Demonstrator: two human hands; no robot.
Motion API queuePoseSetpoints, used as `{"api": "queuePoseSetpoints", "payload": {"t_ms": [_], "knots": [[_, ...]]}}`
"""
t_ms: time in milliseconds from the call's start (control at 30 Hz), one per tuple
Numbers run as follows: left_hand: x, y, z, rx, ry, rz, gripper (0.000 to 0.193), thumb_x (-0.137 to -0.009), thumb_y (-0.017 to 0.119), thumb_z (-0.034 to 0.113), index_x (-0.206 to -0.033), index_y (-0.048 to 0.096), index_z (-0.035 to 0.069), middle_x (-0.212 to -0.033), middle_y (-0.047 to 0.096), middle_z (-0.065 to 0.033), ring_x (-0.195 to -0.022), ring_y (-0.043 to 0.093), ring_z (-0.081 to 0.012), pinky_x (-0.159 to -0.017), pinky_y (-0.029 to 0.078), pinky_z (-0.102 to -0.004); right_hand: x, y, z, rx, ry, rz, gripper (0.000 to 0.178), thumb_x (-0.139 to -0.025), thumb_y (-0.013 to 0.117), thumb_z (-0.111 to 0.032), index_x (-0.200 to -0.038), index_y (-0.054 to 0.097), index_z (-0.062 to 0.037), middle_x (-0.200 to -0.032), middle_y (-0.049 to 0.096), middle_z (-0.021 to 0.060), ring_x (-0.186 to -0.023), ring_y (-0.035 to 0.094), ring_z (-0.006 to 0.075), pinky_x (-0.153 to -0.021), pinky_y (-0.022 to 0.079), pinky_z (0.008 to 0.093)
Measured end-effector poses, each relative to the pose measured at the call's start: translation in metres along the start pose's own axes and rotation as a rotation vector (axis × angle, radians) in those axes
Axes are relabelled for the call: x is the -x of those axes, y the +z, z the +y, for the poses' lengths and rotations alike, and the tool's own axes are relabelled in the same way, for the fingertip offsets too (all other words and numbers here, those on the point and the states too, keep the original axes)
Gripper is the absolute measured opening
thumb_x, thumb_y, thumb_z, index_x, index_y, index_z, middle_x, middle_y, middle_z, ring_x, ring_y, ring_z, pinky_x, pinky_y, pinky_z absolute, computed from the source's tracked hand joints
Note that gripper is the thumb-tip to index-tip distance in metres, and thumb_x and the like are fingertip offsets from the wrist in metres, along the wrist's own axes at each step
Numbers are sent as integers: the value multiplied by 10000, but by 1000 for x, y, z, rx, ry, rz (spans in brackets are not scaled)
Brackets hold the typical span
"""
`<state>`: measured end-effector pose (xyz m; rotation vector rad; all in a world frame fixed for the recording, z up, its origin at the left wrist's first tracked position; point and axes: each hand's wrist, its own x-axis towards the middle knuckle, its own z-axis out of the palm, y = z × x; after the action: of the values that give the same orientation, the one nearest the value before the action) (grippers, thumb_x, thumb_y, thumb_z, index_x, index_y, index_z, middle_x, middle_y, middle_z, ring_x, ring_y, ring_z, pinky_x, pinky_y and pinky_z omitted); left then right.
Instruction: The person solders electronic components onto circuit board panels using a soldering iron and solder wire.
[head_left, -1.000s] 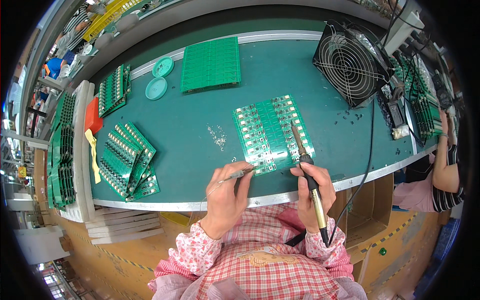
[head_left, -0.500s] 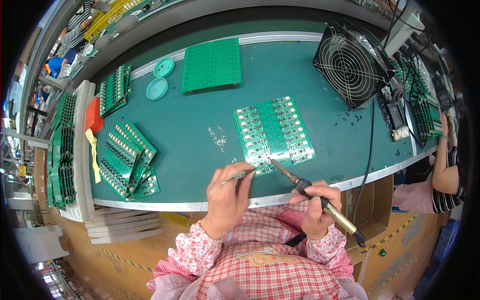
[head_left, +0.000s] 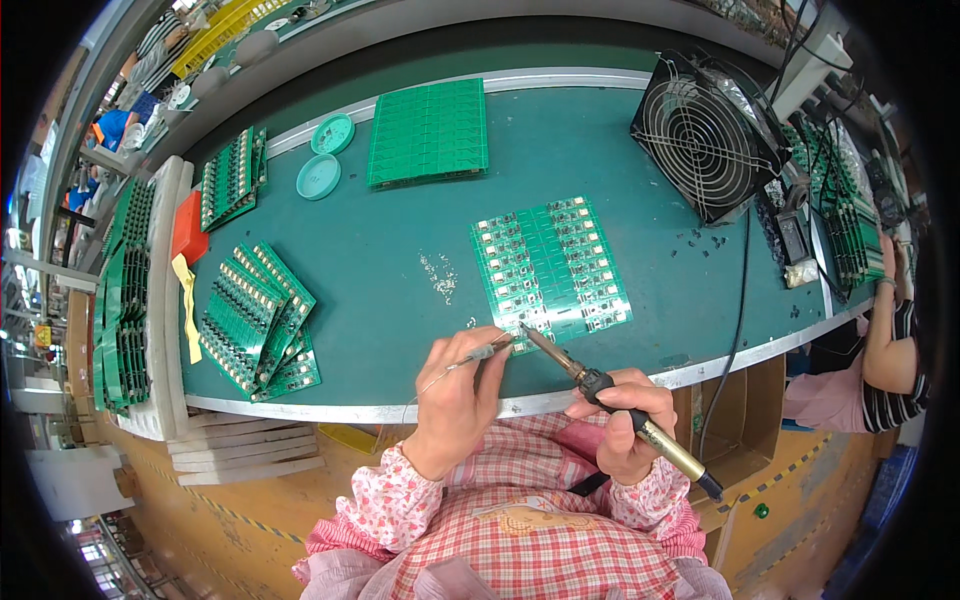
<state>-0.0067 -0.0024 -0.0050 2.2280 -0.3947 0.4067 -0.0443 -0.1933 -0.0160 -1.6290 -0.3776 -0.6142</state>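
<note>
A green circuit board panel (head_left: 550,250) with rows of small parts lies flat before me on the bench. My right hand (head_left: 628,425) is closed round the handle of a soldering iron (head_left: 596,386), which slants up and left. Its tip is at the board's near left part; whether it touches cannot be made out. In the closed fingers of my left hand (head_left: 450,400) is a thin solder wire in a small grey sleeve (head_left: 480,353). The wire's front end sits by the board's near left corner, close to the iron's tip, and its tail loops down past my wrist.
A black fan (head_left: 700,140) stands at the far right, a cable (head_left: 743,290) below it. Stacked green boards (head_left: 428,130) lie at the back, fanned boards (head_left: 255,320) at left. Two turquoise dishes (head_left: 318,177), tiny loose parts (head_left: 438,278) and a red box (head_left: 188,230) are nearby.
The soldering iron's tip has moved left and slightly down over the board, toward the solder wire. My left hand stays nearly in place. The whole view has shifted slightly.
</note>
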Motion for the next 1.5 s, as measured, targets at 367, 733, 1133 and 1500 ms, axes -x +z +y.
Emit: {"api": "queuePoseSetpoints", "payload": {"t_ms": [367,733,1133,1500], "knots": [[0,0,1,10,-10,5,156,-856,690,-25,-1005,674,17,-998,697,-112,-845,657,-294,-735,513,-361,3,-5,-1,22,192,-16,94,-929,628,-132,-949,630,-40,-659,697,52,-623,679,180,-626,539,312],[0,0,1,-1,-10,8,165,-853,698,-19,-1011,675,23,-1004,699,-99,-855,657,-288,-739,511,-358,-4,-4,5,115,155,-93,91,-916,646,-131,-933,632,-43,-675,708,49,-622,673,183,-616,533,311],[0,0,0,6,-14,-9,178,-849,701,-20,-1020,671,20,-1005,699,-108,-863,660,-295,-755,509,-367,-13,-6,0,156,61,-183,91,-886,653,-101,-956,649,-42,-667,700,27,-654,684,213,-623,548,335],[0,0,0,15,-15,-5,166,-858,694,-16,-1017,670,25,-1003,700,-107,-861,660,-293,-758,509,-363,-11,-12,-1,209,44,-101,118,-909,648,-116,-994,657,-36,-687,705,58,-681,677,218,-661,538,341]]}}
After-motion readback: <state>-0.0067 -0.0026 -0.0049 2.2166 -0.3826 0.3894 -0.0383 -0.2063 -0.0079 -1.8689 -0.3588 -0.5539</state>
